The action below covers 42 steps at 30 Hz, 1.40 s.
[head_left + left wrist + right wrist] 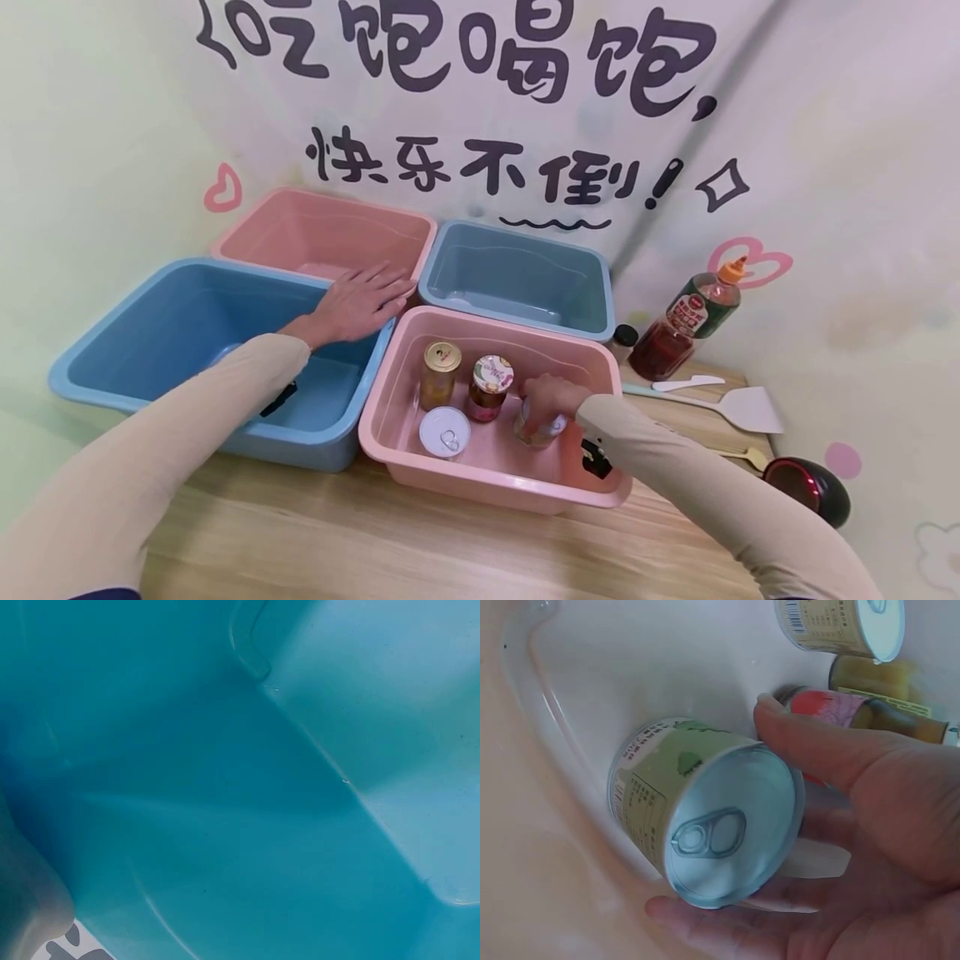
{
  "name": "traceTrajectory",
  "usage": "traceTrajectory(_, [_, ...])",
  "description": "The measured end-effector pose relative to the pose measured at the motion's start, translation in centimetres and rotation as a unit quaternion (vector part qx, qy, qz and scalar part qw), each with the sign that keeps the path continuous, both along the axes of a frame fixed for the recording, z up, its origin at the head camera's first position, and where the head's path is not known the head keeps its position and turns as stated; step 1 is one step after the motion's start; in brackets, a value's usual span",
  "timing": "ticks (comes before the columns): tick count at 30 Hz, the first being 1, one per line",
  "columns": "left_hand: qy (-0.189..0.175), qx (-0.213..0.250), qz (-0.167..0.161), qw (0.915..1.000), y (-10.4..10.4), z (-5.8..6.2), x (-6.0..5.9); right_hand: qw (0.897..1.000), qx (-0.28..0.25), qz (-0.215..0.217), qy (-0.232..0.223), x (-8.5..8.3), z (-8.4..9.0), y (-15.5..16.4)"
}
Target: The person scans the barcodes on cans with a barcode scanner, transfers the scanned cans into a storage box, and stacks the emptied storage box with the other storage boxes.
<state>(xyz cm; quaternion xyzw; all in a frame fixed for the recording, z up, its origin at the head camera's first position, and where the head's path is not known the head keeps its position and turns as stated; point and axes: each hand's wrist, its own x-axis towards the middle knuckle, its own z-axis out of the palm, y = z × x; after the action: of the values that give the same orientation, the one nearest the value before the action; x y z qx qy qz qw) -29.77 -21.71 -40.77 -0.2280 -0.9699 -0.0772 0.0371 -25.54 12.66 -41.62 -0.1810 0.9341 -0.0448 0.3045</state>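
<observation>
In the head view my right hand (553, 398) reaches into the front pink bin (491, 478), gripping a short tin can (538, 430). The right wrist view shows this can's (705, 802) green-and-white label and ring-pull lid, with thumb and fingers on either side of it. To its left stand a jar with a patterned lid (492, 375), a gold-topped can (441, 379) and another ring-pull can (444, 432). My left hand (358, 304) lies flat, fingers extended, over the far right corner of the front blue bin (300, 435). Its wrist view shows mostly blue plastic (225, 765).
Behind are a second pink bin (330, 218) and a smaller blue bin (525, 242). Right of them stand a red sauce bottle (678, 321) and a black-capped jar (622, 340). A white spatula (750, 408) and a black round object (813, 490) lie on the wooden table (337, 533).
</observation>
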Motion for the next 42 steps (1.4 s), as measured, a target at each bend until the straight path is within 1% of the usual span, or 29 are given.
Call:
traceTrajectory(7, [0.0, 0.003, 0.003, 1.0, 0.2, 0.1, -0.1, 0.998, -0.051, -0.02, -0.032, 0.2, 0.0, 0.5])
traceTrajectory(11, [0.002, 0.004, 0.003, 1.0, 0.3, 0.2, -0.1, 0.997, -0.06, -0.022, -0.041, 0.2, 0.0, 0.7])
traceTrajectory(16, [0.001, 0.006, 0.005, 1.0, 0.3, 0.3, -0.1, 0.998, -0.048, -0.007, -0.041, 0.0, -0.5, 0.5])
traceTrajectory(19, [0.0, 0.008, 0.009, 0.9999, 0.2, 0.3, -0.1, 0.998, -0.047, -0.011, -0.042, -0.1, -0.8, 0.4])
traceTrajectory(26, [-0.002, 0.01, 0.01, 0.9999, 0.2, 0.1, -0.1, 0.999, -0.035, 0.005, -0.028, -0.3, -1.1, 0.4])
traceTrajectory(33, [-0.003, 0.008, 0.009, 0.9999, 0.2, 0.0, -0.1, 0.999, -0.023, -0.004, -0.023, -0.3, -1.2, 0.2])
traceTrajectory(38, [-0.002, 0.009, 0.011, 0.9999, 0.2, 0.0, -0.2, 0.999, -0.019, -0.015, -0.028, -0.3, -0.9, 0.2])
traceTrajectory(42, [-0.003, 0.009, 0.013, 0.9999, 0.2, -0.2, -0.3, 0.999, -0.022, 0.0, -0.023, -0.2, -0.1, 0.3])
